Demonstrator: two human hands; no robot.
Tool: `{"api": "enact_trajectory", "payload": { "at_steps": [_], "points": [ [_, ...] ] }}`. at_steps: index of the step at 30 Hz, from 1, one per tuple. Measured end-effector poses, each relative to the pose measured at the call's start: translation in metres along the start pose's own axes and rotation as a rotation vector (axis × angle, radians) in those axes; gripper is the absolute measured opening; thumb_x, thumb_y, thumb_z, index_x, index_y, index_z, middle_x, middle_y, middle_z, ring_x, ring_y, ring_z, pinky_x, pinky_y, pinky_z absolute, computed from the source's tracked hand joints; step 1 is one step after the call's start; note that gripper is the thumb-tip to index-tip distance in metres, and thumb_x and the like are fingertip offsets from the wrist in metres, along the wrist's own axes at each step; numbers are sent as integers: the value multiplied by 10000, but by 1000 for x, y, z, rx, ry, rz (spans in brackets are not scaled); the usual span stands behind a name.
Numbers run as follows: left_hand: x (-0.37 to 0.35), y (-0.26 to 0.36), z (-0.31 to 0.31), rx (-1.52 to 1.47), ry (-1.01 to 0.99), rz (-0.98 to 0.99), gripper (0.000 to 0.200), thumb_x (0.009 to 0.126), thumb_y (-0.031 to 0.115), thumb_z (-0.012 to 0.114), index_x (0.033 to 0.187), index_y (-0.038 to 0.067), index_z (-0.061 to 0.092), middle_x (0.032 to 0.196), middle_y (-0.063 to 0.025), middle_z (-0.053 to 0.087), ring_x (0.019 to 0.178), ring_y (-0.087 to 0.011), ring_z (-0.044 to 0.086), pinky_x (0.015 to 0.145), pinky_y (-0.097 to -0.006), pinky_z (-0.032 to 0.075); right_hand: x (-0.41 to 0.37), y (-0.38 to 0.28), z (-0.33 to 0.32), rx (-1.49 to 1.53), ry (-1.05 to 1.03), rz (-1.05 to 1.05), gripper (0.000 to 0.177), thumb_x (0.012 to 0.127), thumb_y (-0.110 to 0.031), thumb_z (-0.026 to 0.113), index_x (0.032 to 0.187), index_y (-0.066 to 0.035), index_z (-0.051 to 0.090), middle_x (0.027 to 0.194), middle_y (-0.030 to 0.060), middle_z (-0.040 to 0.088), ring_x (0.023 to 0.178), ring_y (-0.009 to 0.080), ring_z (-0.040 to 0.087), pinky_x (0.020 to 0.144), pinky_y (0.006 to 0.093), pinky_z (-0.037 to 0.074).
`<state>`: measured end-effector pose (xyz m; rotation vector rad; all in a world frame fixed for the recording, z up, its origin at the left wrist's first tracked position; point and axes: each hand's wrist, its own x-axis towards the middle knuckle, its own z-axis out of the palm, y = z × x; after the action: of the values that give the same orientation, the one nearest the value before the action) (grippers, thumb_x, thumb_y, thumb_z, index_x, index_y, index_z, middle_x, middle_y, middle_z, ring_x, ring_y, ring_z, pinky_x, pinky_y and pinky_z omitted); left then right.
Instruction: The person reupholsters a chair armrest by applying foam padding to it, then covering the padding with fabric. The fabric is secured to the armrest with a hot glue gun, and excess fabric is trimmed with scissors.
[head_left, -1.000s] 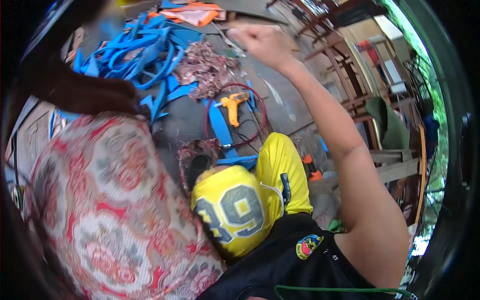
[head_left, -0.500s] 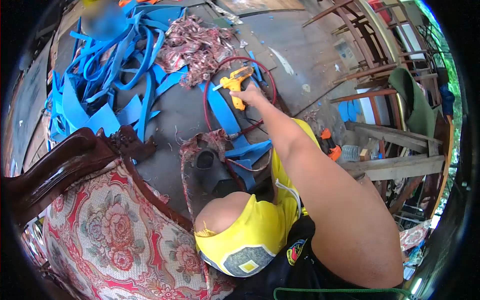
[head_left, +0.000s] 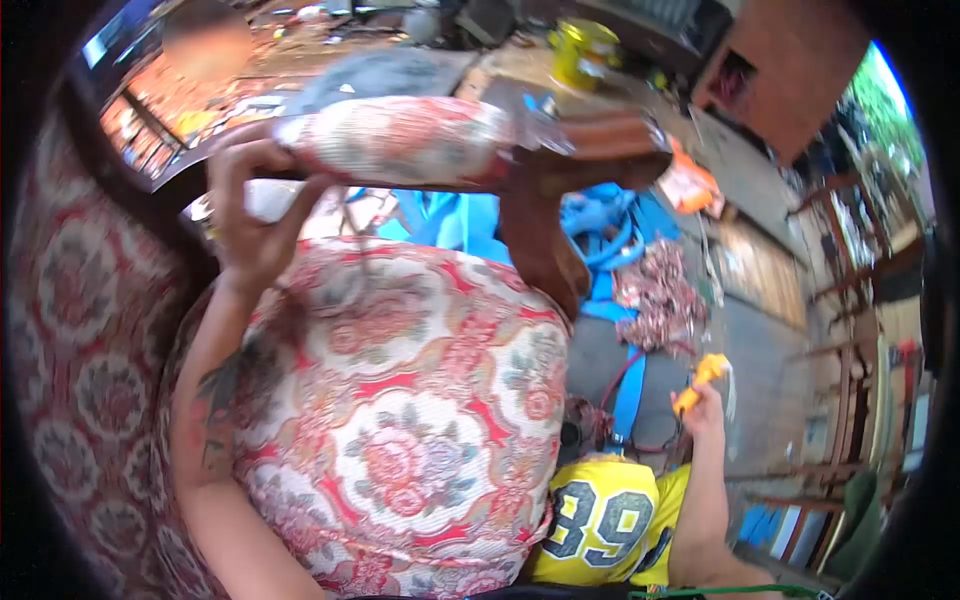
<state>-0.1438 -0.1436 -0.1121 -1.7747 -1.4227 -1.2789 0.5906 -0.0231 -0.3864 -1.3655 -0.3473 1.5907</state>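
Observation:
My left hand (head_left: pixel 255 210) has its fingers curled against the near end of a padded armrest (head_left: pixel 400 140), thumb along the lower edge. That armrest is covered in red-and-cream floral fabric, with dark carved wood at its front. Below it spreads the chair's seat (head_left: pixel 420 450) in matching floral upholstery. A thin strand seems to hang under the armrest, blurred. Out to the right, above the floor, my right hand (head_left: pixel 704 405) is closed around a yellow glue gun (head_left: pixel 712 370).
Blue foam strips (head_left: pixel 605 230) and a heap of reddish fabric scraps (head_left: pixel 660 290) lie on the floor beyond the armrest. A yellow bucket (head_left: pixel 583 55) stands at the back. Wooden furniture frames (head_left: pixel 850 350) line the right side. A person (head_left: pixel 205 45) is at upper left.
The view has swung left onto the chair, and my left hand has come into sight at the armrest. My right hand still holds the glue gun, now lower right in view.

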Motion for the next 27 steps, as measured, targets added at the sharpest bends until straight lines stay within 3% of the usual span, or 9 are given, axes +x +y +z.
{"api": "enact_trajectory", "payload": {
  "at_steps": [2, 5, 6, 10, 16, 17, 20, 21, 27],
  "points": [
    [6, 4, 3, -60, 44, 8, 419, 792, 188, 949, 1031, 60, 630, 1083, -124, 651, 1041, -294, 613, 906, -410, 502, -71, -19, 52, 23, -283, -112, 594, 827, -62, 701, 1392, -126, 530, 1188, 96, 602, 1032, 287, 630, 946, 533, 584],
    [10, 1, 5, -55, 66, 77, 406, 809, 236, 937, 1011, 71, 627, 1098, -122, 654, 1074, -312, 595, 941, -435, 469, -170, -36, 143, -49, -408, -430, 622, 796, -42, 684, 1392, -126, 528, 1235, 130, 605, 999, 302, 647, 868, 500, 615],
    [8, -1, 5, -56, 66, 73, 404, 811, 247, 936, 1009, 75, 628, 1103, -123, 654, 1084, -321, 593, 948, -446, 461, -186, -39, 163, -133, -489, -565, 531, 897, -60, 684, 1399, -90, 514, 1260, 131, 600, 1004, 273, 650, 757, 428, 637],
    [7, -1, 7, -65, 132, 92, 395, 826, 265, 915, 1013, 76, 623, 1081, -123, 644, 1073, -336, 596, 942, -450, 467, -250, -42, 240, -554, -650, -838, 363, 1057, -189, 656, 1348, -16, 526, 1249, 117, 586, 991, 158, 609, 693, 299, 611],
    [5, -7, 11, -87, 181, 146, 404, 861, 310, 880, 1016, 73, 593, 1095, -130, 628, 1075, -347, 577, 934, -443, 467, -319, -12, 323, -1151, -804, -1260, 442, 993, -16, 548, 1430, 31, 508, 1389, 182, 610, 1225, 265, 658, 1029, 410, 571],
    [5, -7, 11, -94, 200, 132, 404, 861, 310, 880, 1016, 73, 593, 1095, -130, 628, 1075, -347, 577, 934, -443, 467, -318, -13, 334, -1231, -869, -1468, 397, 971, -39, 593, 1361, 34, 580, 1348, 186, 656, 1211, 263, 678, 1019, 411, 566],
    [4, -7, 11, -101, 195, 168, 395, 858, 273, 874, 1021, 76, 572, 1066, -125, 603, 1060, -337, 577, 929, -443, 474, -315, -14, 350, -1449, -971, -1689, 446, 810, -26, 837, 1216, 50, 668, 1172, 212, 719, 1022, 392, 733, 903, 441, 597],
    [4, -8, 12, -102, 205, 159, 395, 858, 273, 874, 1021, 76, 572, 1066, -125, 603, 1060, -337, 577, 929, -443, 474, -317, -3, 355, -1422, -881, -1742, 445, 811, -50, 860, 1205, 37, 672, 1145, 200, 716, 1003, 400, 725, 882, 469, 588],
    [1, -11, 17, -81, 174, 148, 402, 860, 281, 887, 1034, 81, 585, 1122, -124, 617, 1104, -323, 588, 941, -445, 499, -303, 10, 395, -1443, -1043, -1852, 504, 752, -45, 872, 1193, 35, 641, 1079, 201, 683, 969, 424, 681, 874, 476, 561]
  ]
}}
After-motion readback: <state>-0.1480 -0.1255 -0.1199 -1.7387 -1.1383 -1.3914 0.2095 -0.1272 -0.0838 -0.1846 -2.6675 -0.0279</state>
